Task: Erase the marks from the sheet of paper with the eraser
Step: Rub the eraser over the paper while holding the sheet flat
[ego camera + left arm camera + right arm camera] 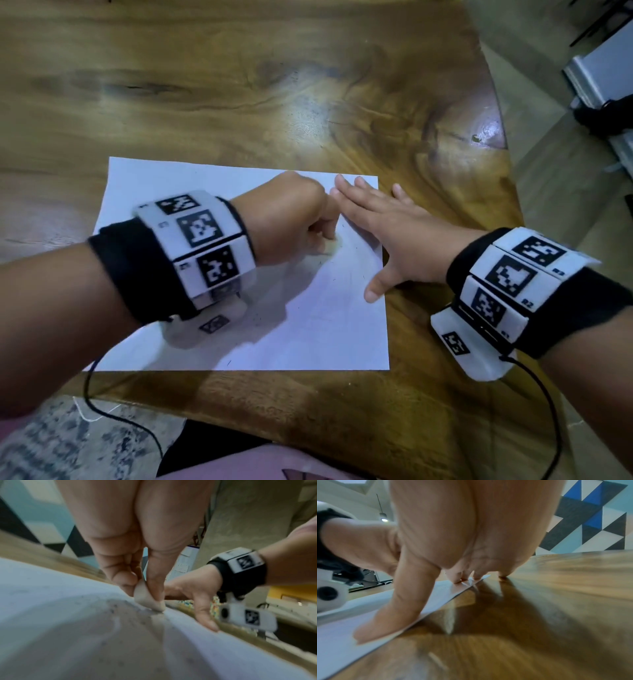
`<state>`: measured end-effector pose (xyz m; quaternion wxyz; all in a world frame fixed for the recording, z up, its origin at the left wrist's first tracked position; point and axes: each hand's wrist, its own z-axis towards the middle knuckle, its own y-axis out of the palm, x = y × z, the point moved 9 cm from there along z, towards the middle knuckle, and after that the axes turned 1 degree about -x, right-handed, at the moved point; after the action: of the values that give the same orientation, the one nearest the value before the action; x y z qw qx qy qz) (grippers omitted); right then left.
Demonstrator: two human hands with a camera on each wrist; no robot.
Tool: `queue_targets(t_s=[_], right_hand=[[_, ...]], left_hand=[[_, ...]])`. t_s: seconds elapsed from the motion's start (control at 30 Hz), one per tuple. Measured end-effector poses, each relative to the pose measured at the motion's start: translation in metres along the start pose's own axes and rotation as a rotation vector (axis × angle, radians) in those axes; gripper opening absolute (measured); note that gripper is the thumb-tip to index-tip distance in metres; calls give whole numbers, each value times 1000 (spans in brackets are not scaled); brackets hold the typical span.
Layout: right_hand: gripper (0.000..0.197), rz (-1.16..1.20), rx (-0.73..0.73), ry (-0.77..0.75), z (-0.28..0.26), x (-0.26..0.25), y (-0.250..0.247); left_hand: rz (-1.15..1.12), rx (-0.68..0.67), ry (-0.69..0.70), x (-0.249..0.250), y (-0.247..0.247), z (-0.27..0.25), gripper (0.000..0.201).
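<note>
A white sheet of paper (308, 335) lies flat on the wooden table (239, 85). My left hand (294, 222) pinches a small pale eraser (147, 599) between thumb and fingers, its tip pressed on the paper (51, 588) near the right part. Dark eraser crumbs and faint smudges (120, 609) lie around the contact spot. My right hand (387, 233) rests flat with straight fingers across the sheet's right edge, thumb (388, 615) and fingertips (458, 578) holding the paper (337, 642) down. In the head view the eraser (329, 248) barely shows under the left fingers.
The table's right edge (503, 144) curves away beside my right hand, with floor beyond. Thin black cables (113, 411) run from both wrist units over the near table edge. A patterned cloth (51, 442) lies at the bottom left.
</note>
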<state>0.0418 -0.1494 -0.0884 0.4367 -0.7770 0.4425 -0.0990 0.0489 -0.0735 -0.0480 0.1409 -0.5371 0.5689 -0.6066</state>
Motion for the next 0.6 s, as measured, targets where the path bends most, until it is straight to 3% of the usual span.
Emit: queue_targets(t_s=[0.07,0.13,0.23,0.27,0.37,0.43,0.5,0.6], right_hand=[[135,0,1,0,0,1,0],[134,1,-5,8,-1,1,0],[134,-7,-15,25,-2,1,0],[134,-6,-15,26,-2,1,0],[134,17,3,14,-2,2,0],[134,16,11,15,-2,3,-1],[133,3,18,20,-2,3,-2],[133,-11,16,31,-2,3,-1]], left_hand=[[19,27,25,2,-1,2,6],[9,-129,118,10,19,-14,11],[-31,-379,101,13,43,-35,9],[-40,-354,89,12,40,-31,9],[13,-51,49,10,11,-6,13],[30,68,-9,6,2,-2,10],[16,43,26,9,9,-12,6],[-20,-206,84,17,33,-31,10]])
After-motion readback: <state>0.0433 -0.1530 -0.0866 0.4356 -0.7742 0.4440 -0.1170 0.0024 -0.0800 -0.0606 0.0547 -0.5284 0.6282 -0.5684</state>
